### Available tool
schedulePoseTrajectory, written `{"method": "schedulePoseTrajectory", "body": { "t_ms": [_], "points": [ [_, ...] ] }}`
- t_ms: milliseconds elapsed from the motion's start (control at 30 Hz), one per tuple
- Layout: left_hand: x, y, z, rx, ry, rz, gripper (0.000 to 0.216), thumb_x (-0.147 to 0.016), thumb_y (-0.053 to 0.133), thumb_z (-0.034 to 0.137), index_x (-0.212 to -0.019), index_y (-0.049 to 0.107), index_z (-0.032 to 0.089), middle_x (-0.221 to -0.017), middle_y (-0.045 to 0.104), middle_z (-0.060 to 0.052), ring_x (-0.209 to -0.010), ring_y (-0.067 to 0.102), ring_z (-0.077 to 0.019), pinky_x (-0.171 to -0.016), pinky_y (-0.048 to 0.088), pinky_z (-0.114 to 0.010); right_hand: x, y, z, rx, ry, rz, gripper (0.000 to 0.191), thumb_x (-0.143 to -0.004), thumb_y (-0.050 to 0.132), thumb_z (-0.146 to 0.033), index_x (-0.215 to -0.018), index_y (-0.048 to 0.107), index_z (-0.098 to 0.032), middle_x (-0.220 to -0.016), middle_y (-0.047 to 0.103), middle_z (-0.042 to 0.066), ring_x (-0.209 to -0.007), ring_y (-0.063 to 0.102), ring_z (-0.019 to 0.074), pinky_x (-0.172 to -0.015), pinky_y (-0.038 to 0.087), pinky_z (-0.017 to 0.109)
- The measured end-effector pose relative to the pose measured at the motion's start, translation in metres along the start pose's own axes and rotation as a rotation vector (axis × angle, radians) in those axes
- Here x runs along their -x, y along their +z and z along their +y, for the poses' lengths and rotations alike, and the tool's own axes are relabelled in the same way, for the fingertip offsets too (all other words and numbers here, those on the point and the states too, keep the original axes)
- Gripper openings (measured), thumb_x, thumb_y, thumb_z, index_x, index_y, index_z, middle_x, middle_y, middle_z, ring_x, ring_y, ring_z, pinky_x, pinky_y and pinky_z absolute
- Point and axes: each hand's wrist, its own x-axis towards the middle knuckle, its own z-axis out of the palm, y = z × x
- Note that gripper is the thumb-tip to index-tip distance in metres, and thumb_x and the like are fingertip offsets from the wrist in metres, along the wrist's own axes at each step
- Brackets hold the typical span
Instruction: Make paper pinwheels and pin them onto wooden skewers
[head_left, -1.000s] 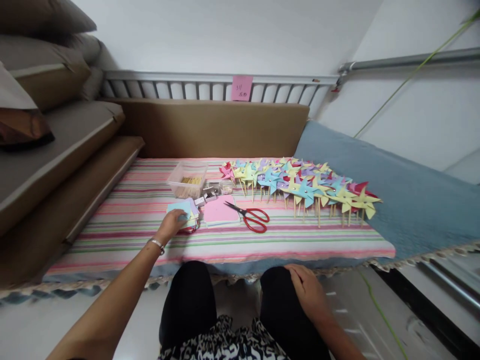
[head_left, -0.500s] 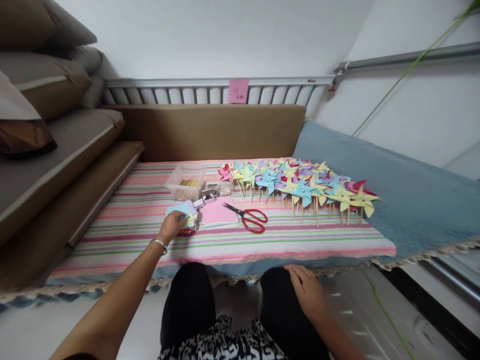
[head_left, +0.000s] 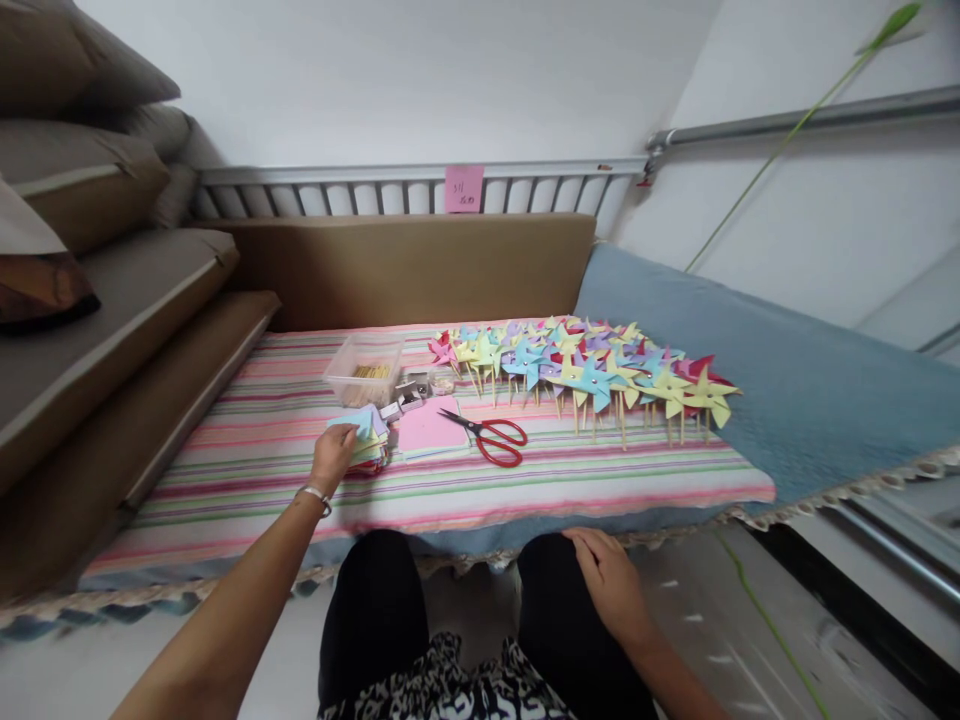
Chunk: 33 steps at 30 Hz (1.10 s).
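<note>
My left hand (head_left: 333, 452) reaches out to a small stack of coloured paper squares (head_left: 365, 436) on the striped cloth (head_left: 247, 440); its fingers rest on the top light-blue sheet. My right hand (head_left: 611, 578) lies flat on my right knee, fingers stretched, holding nothing. Beside the stack is a pink paper pile (head_left: 427, 428), then red-handled scissors (head_left: 491, 438). A clear plastic box of wooden sticks (head_left: 365, 366) stands behind the stack. Many finished paper pinwheels (head_left: 585, 370) on sticks lie in rows to the right.
Small metal bits (head_left: 411, 392) lie between the box and the pink paper. Brown cushions (head_left: 112, 330) are stacked at the left, a brown backrest (head_left: 420, 265) and a metal rail (head_left: 420, 180) with a pink note (head_left: 463, 188) behind. A blue blanket (head_left: 787, 380) covers the right.
My left hand has stayed at the paper stack, with its fingers shifting slightly on the top sheet. The view has swung a little to the right. My right hand has not moved.
</note>
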Motion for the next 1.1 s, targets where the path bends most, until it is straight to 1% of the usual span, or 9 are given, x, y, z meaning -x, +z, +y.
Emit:
{"method": "schedulePoseTrajectory", "body": {
  "t_ms": [200, 367, 467, 567, 667, 767, 933, 1033, 1100],
  "points": [
    [-0.024, -0.036, 0.014, 0.058, -0.028, 0.242, 0.031, -0.081, 0.045, 0.032, -0.086, 0.069, 0.013, -0.097, 0.069, -0.016, -0.096, 0.060, -0.0275, -0.089, 0.041, -0.038, 0.001, -0.001, -0.001, 0.005, 0.005, -0.007, 0.037, -0.091, 0.036, -0.034, -0.093, 0.070, -0.018, -0.096, 0.071, 0.011, -0.095, 0.063, 0.0252, -0.090, 0.046, 0.042],
    [-0.034, -0.074, 0.053, 0.171, -0.071, 0.321, 0.027, -0.080, 0.049, 0.035, -0.085, 0.067, 0.016, -0.087, 0.067, -0.012, -0.088, 0.057, -0.0251, -0.080, 0.040, -0.034, -0.005, -0.008, -0.013, -0.018, -0.010, -0.013, 0.032, -0.087, 0.041, -0.031, -0.090, 0.070, -0.018, -0.094, 0.071, 0.011, -0.093, 0.062, 0.0268, -0.089, 0.046, 0.044],
    [-0.024, -0.079, 0.083, 0.313, -0.105, 0.202, 0.026, -0.075, 0.054, 0.039, -0.080, 0.067, 0.016, -0.076, 0.065, -0.006, -0.073, 0.055, -0.0207, -0.067, 0.039, -0.029, -0.019, -0.010, -0.044, -0.117, -0.032, 0.018, 0.026, -0.083, 0.047, -0.029, -0.092, 0.070, -0.019, -0.097, 0.070, 0.011, -0.098, 0.060, 0.0280, -0.093, 0.043, 0.047],
    [-0.002, -0.068, 0.113, 0.489, -0.183, -0.042, 0.028, -0.069, 0.057, 0.043, -0.066, 0.062, 0.016, -0.058, 0.057, -0.002, -0.053, 0.049, -0.0158, -0.052, 0.035, -0.026, -0.043, -0.008, -0.094, -0.383, 0.016, 0.000, 0.025, -0.080, 0.053, -0.032, -0.094, 0.069, -0.020, -0.104, 0.068, 0.011, -0.103, 0.059, 0.0269, -0.094, 0.043, 0.045],
    [0.023, -0.054, 0.138, 0.636, -0.261, -0.275, 0.031, -0.064, 0.062, 0.047, -0.064, 0.061, 0.016, -0.051, 0.053, 0.000, -0.044, 0.045, -0.0133, -0.046, 0.032, -0.025, -0.072, -0.005, -0.146, -0.801, 0.215, -0.178, 0.032, -0.077, 0.060, -0.043, -0.097, 0.068, -0.021, -0.107, 0.068, 0.011, -0.101, 0.062, 0.0253, -0.085, 0.049, 0.039],
    [0.039, -0.041, 0.159, 0.734, -0.306, -0.408, 0.033, -0.060, 0.067, 0.047, -0.064, 0.060, 0.015, -0.050, 0.052, 0.002, -0.042, 0.043, -0.0117, -0.045, 0.031, -0.023, -0.098, -0.004, -0.182, -1.121, 0.362, -0.339, 0.043, -0.072, 0.064, -0.052, -0.099, 0.067, -0.019, -0.100, 0.070, 0.009, -0.090, 0.065, 0.0224, -0.073, 0.051, 0.034],
    [0.035, -0.021, 0.174, 0.835, -0.329, -0.473, 0.032, -0.057, 0.072, 0.045, -0.062, 0.062, 0.015, -0.049, 0.051, 0.004, -0.043, 0.040, -0.0090, -0.043, 0.026, -0.021, -0.131, 0.006, -0.190, -1.107, 0.341, -0.377, 0.033, -0.055, 0.080, -0.037, -0.078, 0.069, -0.016, -0.069, 0.068, 0.001, -0.061, 0.060, 0.0141, -0.059, 0.044, 0.025],
    [0.020, -0.006, 0.172, 0.907, -0.374, -0.483, 0.031, -0.058, 0.076, 0.043, -0.062, 0.062, 0.015, -0.047, 0.048, 0.005, -0.043, 0.038, -0.0077, -0.043, 0.025, -0.020, -0.149, 0.018, -0.176, -1.070, 0.340, -0.335, 0.023, -0.055, 0.078, -0.030, -0.069, 0.067, -0.016, -0.059, 0.063, -0.002, -0.054, 0.055, 0.0120, -0.055, 0.040, 0.024],
    [0.009, 0.005, 0.169, 0.964, -0.413, -0.521, 0.031, -0.058, 0.078, 0.041, -0.067, 0.065, 0.015, -0.051, 0.054, 0.004, -0.046, 0.043, -0.0084, -0.046, 0.029, -0.020, -0.162, 0.026, -0.166, -1.049, 0.346, -0.307, 0.020, -0.057, 0.075, -0.029, -0.069, 0.066, -0.016, -0.057, 0.061, -0.004, -0.052, 0.053, 0.0114, -0.053, 0.038, 0.024]
  ]
}}
